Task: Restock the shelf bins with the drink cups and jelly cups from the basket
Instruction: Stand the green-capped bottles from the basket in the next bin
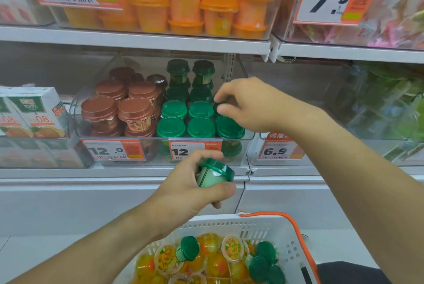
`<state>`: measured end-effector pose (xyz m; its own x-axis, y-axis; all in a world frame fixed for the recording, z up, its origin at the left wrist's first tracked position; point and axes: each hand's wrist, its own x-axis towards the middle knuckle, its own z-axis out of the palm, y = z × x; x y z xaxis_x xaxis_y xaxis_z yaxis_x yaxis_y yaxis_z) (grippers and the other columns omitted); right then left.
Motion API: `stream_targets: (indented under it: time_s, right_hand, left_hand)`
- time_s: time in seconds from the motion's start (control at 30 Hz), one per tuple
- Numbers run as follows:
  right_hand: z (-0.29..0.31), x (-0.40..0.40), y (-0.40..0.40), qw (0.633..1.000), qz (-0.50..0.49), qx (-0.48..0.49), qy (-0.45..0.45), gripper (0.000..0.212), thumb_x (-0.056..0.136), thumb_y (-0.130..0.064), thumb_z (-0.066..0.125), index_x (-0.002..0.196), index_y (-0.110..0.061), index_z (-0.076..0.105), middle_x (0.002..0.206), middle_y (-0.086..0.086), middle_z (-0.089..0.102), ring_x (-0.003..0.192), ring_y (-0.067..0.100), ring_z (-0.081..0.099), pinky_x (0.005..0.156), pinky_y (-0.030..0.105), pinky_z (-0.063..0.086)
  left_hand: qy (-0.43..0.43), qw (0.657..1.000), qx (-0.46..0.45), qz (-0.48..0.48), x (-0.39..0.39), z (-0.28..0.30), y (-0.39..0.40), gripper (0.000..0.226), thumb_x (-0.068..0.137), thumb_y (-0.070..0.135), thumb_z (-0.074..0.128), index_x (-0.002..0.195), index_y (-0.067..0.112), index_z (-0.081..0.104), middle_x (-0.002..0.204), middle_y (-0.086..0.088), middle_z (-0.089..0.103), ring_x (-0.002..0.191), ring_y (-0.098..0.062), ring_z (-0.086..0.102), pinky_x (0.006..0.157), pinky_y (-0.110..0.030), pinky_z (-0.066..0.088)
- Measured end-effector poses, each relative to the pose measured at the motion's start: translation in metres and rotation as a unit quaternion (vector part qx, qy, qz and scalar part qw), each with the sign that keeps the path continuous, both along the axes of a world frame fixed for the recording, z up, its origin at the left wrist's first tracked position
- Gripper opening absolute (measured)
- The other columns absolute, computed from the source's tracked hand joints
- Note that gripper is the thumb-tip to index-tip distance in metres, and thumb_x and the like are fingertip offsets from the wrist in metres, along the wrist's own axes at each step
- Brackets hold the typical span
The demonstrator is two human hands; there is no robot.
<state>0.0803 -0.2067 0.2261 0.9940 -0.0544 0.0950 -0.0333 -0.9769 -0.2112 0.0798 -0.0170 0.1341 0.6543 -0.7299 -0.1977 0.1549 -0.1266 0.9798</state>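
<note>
My left hand (195, 188) grips a green-lidded drink cup (215, 174), tilted, in front of the middle shelf's edge and above the basket. My right hand (250, 105) reaches into the clear shelf bin (250, 138), its fingertips pinching the lid of a green-lidded cup (218, 108) in the bin's right column. Several green-lidded cups (199, 121) stand in rows there, with brown-lidded cups (119, 109) on the bin's left side. The white basket (229, 223) with an orange handle sits at the bottom and holds several orange jelly cups (215, 263) and green-lidded cups (263, 263).
The upper shelf carries a clear bin of orange-lidded cups (183, 4). Juice cartons (32, 114) stand to the left of the bin. Bins of wrapped sweets (390, 105) fill the right side. Price tags (114, 149) hang on the bin fronts.
</note>
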Motion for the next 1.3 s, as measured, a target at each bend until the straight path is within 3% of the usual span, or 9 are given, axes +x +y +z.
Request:
stream_targets:
  time_s: [0.1, 0.23, 0.43, 0.6, 0.73, 0.9, 1.03, 1.13, 1.3]
  right_hand:
    - [0.015, -0.011, 0.014, 0.984, 0.025, 0.170, 0.041, 0.031, 0.095, -0.049, 0.059, 0.101, -0.020, 0.067, 0.087, -0.004, 0.073, 0.073, 0.009, 0.071, 0.068, 0.031, 0.058]
    - [0.018, -0.020, 0.027, 0.965, 0.052, 0.197, 0.168, 0.043, 0.078, -0.060, 0.072, 0.100, -0.023, 0.067, 0.084, 0.000, 0.074, 0.065, 0.019, 0.072, 0.066, 0.034, 0.060]
    - [0.018, -0.011, 0.009, 0.956, 0.004, 0.292, 0.023, 0.043, 0.070, -0.045, 0.085, 0.093, -0.013, 0.070, 0.082, 0.006, 0.076, 0.070, 0.022, 0.073, 0.074, 0.042, 0.061]
    - [-0.004, 0.011, -0.013, 0.976, -0.087, 0.069, -0.188, 0.047, 0.074, -0.052, 0.081, 0.106, -0.021, 0.065, 0.097, -0.008, 0.065, 0.092, 0.014, 0.061, 0.082, 0.030, 0.049]
    - [-0.026, 0.025, -0.013, 0.990, -0.083, 0.001, -0.114, 0.047, 0.082, -0.039, 0.080, 0.120, -0.016, 0.064, 0.118, 0.003, 0.068, 0.110, 0.026, 0.060, 0.091, 0.034, 0.045]
    - [-0.033, 0.035, -0.022, 0.987, -0.113, -0.014, -0.109, 0.044, 0.085, -0.029, 0.078, 0.121, -0.012, 0.062, 0.117, 0.012, 0.066, 0.106, 0.034, 0.060, 0.087, 0.039, 0.048]
    - [-0.035, 0.058, -0.024, 0.987, -0.138, -0.042, -0.075, 0.034, 0.089, -0.018, 0.074, 0.116, -0.004, 0.059, 0.112, 0.018, 0.063, 0.096, 0.037, 0.061, 0.082, 0.041, 0.051]
    - [-0.041, 0.082, -0.027, 0.983, -0.158, -0.084, -0.043, 0.036, 0.092, -0.006, 0.064, 0.124, -0.005, 0.049, 0.109, 0.017, 0.056, 0.087, 0.030, 0.051, 0.073, 0.038, 0.046]
    - [-0.043, 0.120, -0.032, 0.978, -0.184, -0.094, 0.019, 0.054, 0.092, 0.002, 0.057, 0.142, -0.001, 0.035, 0.126, 0.019, 0.053, 0.109, 0.033, 0.058, 0.081, 0.034, 0.046]
  left_hand:
    - [-0.149, 0.986, -0.009, 0.070, -0.002, 0.008, -0.001, 0.067, 0.075, 0.026, 0.083, 0.131, 0.036, 0.048, 0.112, 0.012, 0.066, 0.094, -0.006, 0.068, 0.083, -0.031, 0.057]
    - [-0.269, 0.952, -0.002, 0.143, 0.000, 0.016, -0.002, 0.090, 0.070, 0.033, 0.085, 0.142, 0.040, 0.032, 0.109, 0.040, 0.060, 0.105, 0.015, 0.058, 0.091, -0.016, 0.047]
    - [-0.341, 0.925, -0.007, 0.166, 0.003, 0.016, -0.002, 0.084, 0.081, 0.045, 0.071, 0.149, 0.036, 0.021, 0.142, 0.019, 0.036, 0.119, 0.007, 0.051, 0.095, -0.015, 0.042]
    - [-0.396, 0.906, 0.089, 0.124, 0.005, 0.009, 0.000, 0.058, 0.089, 0.032, 0.059, 0.141, 0.033, 0.032, 0.139, 0.019, 0.028, 0.115, 0.016, 0.035, 0.085, 0.010, 0.022]
    - [-0.433, 0.887, 0.123, 0.101, 0.007, 0.003, -0.001, 0.052, 0.090, 0.030, 0.059, 0.137, 0.032, 0.035, 0.136, 0.019, 0.026, 0.117, 0.009, 0.033, 0.086, 0.003, 0.024]
    - [-0.479, 0.858, 0.161, 0.087, 0.010, 0.001, -0.004, 0.057, 0.091, 0.032, 0.056, 0.142, 0.030, 0.031, 0.150, 0.018, 0.017, 0.144, -0.002, 0.010, 0.115, -0.022, 0.017]
    - [-0.509, 0.831, 0.218, 0.057, 0.015, -0.004, -0.006, 0.063, 0.092, 0.036, 0.051, 0.148, 0.029, 0.024, 0.158, 0.012, 0.009, 0.148, -0.006, -0.012, 0.120, -0.030, 0.004]
    - [-0.503, 0.834, 0.222, 0.050, 0.014, -0.005, -0.004, 0.059, 0.093, 0.037, 0.049, 0.146, 0.028, 0.025, 0.157, 0.010, 0.012, 0.148, -0.009, -0.011, 0.121, -0.031, 0.005]
    - [-0.485, 0.849, 0.201, 0.064, 0.015, -0.004, 0.000, 0.055, 0.094, 0.037, 0.049, 0.143, 0.029, 0.025, 0.152, 0.011, 0.014, 0.147, -0.008, -0.007, 0.122, -0.030, 0.007]
